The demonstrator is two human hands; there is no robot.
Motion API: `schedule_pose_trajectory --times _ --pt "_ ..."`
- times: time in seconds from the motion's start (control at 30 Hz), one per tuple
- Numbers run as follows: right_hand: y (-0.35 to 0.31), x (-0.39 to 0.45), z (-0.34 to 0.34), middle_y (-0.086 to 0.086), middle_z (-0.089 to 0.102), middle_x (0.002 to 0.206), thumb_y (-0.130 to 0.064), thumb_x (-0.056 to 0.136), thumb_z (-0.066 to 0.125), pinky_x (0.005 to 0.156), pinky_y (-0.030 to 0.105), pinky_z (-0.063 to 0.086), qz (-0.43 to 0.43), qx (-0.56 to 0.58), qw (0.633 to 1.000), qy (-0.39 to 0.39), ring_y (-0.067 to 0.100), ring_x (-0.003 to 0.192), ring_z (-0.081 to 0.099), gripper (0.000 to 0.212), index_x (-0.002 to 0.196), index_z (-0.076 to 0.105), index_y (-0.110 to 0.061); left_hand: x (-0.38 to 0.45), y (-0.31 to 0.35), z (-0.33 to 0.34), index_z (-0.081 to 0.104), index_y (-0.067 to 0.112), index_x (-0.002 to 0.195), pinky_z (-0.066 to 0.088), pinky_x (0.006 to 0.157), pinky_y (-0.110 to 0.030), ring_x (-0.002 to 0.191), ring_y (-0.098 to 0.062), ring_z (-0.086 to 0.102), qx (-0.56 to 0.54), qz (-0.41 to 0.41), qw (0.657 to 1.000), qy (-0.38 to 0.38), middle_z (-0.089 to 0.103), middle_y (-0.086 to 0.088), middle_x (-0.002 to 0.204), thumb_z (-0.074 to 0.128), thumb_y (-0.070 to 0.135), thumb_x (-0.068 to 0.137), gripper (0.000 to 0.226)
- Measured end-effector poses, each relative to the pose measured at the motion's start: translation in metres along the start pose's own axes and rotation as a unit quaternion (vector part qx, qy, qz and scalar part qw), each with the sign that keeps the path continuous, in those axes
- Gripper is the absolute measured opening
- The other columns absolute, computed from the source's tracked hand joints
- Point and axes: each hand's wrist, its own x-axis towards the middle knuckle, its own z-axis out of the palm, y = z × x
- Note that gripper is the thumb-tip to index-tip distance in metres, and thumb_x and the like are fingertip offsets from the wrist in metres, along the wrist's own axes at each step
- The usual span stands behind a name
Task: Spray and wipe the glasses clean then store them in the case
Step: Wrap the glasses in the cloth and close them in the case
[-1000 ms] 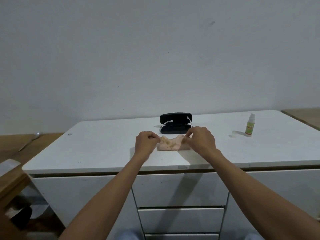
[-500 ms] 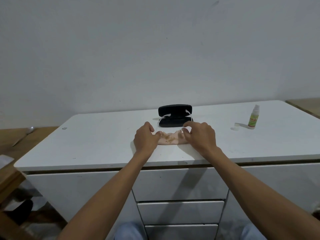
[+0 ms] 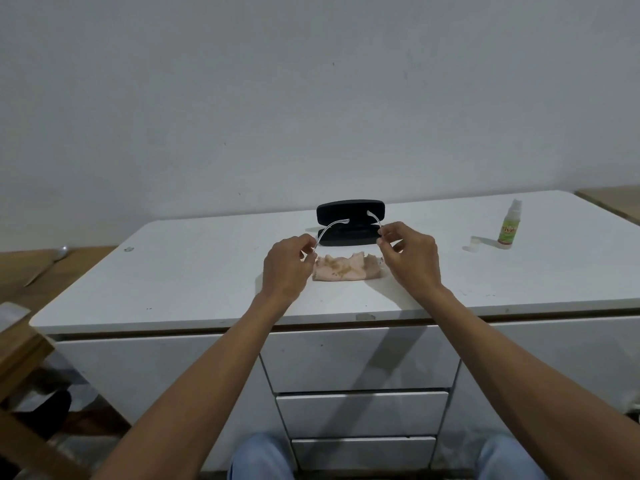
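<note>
Case (image 3: pixel 349 221) sat open at the back-centre of the white desk (image 3: pixel 194 271), lid upright, black inside; the tray looked empty, though the glasses' arms crossed in front of it so part was hidden. Glasses (image 3: pixel 332 227) were held just above the desk between the case and the pink cloth (image 3: pixel 341 270), clear frame, lenses hard to make out. Long axis ran left-right, across the desk; both temple arms were unfolded and pointed away from the person toward the case, tips curling inward over the lid. Left hand (image 3: pixel 285 268) was pinched on the left temple near the hinge, right hand (image 3: pixel 408 256) pinched on the right temple the same way, other fingers loosely curled. Cloth lay flat-ish and crumpled on the desk directly beneath the glasses, between the two hands, not touching the case. Spray bottle (image 3: pixel 509 223) stood upright well off to the right, its small clear cap (image 3: pixel 475 241) sitting on the desk just beside it on the left. Drawers (image 3: pixel 360 414) below the desk front were closed.
</note>
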Motion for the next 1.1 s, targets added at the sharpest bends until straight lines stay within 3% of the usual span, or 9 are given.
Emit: schedule_pose_trajectory --times 0.13,0.23,0.4,0.5,0.6,0.7,0.83,0.93,1.1 --pt "0.0 0.006 -0.001 -0.011 0.079 0.086 -0.026 0.091 0.076 0.076 0.037 0.06 0.014 0.018 0.999 -0.032 0.013 0.069 0.072 0.012 0.103 0.079 -0.027 0.007 -0.004 -0.001 0.077 0.024 0.115 0.048 0.079 -0.035 0.096 -0.018 0.059 0.085 0.071 0.99 -0.084 0.071 0.003 0.099 0.063 0.012 0.094 0.027" --pt "-0.002 0.012 -0.002 -0.009 0.08 0.087 -0.023 0.091 0.077 0.077 0.037 0.06 0.007 0.02 0.999 -0.043 0.013 0.076 0.074 0.013 0.103 0.079 -0.027 0.012 -0.007 0.0 0.077 0.028 0.116 0.045 0.076 -0.031 0.096 -0.015 0.055 0.097 0.075 0.983 -0.139 0.065 0.004 0.096 0.061 0.007 0.093 0.035" --pt "-0.011 0.02 -0.002 -0.009 0.081 0.093 -0.018 0.091 0.076 0.074 0.032 0.057 -0.025 -0.02 0.993 -0.11 0.012 0.086 0.074 0.015 0.102 0.081 -0.027 0.015 -0.014 0.001 0.081 0.02 0.108 0.05 0.074 -0.032 0.087 -0.015 0.062 -0.028 -0.004 0.988 -0.151 0.067 -0.001 0.095 0.069 0.003 0.093 0.026" --pt "-0.016 0.023 0.003 -0.01 0.08 0.097 -0.019 0.091 0.074 0.067 0.026 0.044 -0.035 -0.061 0.983 -0.172 0.008 0.084 0.066 0.017 0.1 0.083 -0.029 0.016 -0.01 -0.003 0.081 0.008 0.1 0.047 0.068 -0.02 0.075 -0.011 0.062 -0.131 -0.08 0.978 -0.143 0.072 -0.004 0.09 0.073 -0.002 0.088 0.018" --pt "-0.019 0.025 0.009 -0.011 0.078 0.107 -0.019 0.092 0.069 0.071 0.026 0.042 -0.041 -0.124 0.967 -0.22 0.01 0.096 0.063 0.022 0.103 0.083 -0.031 0.019 -0.008 -0.011 0.081 0.009 0.101 0.042 0.058 -0.005 0.07 -0.006 0.06 -0.122 -0.101 0.973 -0.17 0.072 0.002 0.083 0.07 -0.005 0.09 0.021" --pt "-0.018 0.025 0.008 -0.012 0.076 0.11 -0.021 0.092 0.069 0.075 0.027 0.042 -0.05 -0.132 0.963 -0.228 0.01 0.104 0.061 0.023 0.108 0.082 -0.032 0.021 -0.009 -0.01 0.08 0.018 0.106 0.047 0.066 -0.012 0.077 -0.01 0.062 -0.126 -0.093 0.974 -0.165 0.076 -0.002 0.094 0.069 0.004 0.093 0.022" --pt "-0.012 0.026 -0.004 -0.01 0.076 0.107 -0.026 0.086 0.076 0.08 0.027 0.046 -0.065 -0.082 0.969 -0.225 0.006 0.101 0.057 0.029 0.114 0.077 -0.032 0.02 -0.006 -0.01 0.076 0.034 0.116 0.051 0.081 -0.025 0.093 -0.012 0.064 -0.109 -0.021 0.978 -0.176 0.074 0.008 0.106 0.077 0.027 0.086 0.031" --pt "-0.007 0.026 -0.013 -0.012 0.076 0.107 -0.035 0.085 0.075 0.084 0.032 0.05 -0.08 -0.095 0.956 -0.266 0.009 0.104 0.056 0.025 0.109 0.078 -0.033 0.017 0.0 -0.013 0.077 0.033 0.116 0.051 0.085 -0.032 0.101 -0.012 0.061 -0.06 0.015 0.971 -0.229 0.072 0.007 0.111 0.086 0.038 0.074 0.043" --pt "-0.002 0.022 -0.016 -0.013 0.074 0.104 -0.05 0.077 0.08 0.084 0.035 0.052 -0.07 -0.112 0.946 -0.297 0.013 0.105 0.057 0.033 0.109 0.075 -0.045 0.015 0.003 -0.014 0.075 0.039 0.119 0.049 0.093 -0.034 0.109 -0.011 0.058 -0.016 0.029 0.971 -0.238 0.072 0.008 0.119 0.09 0.046 0.067 0.055"
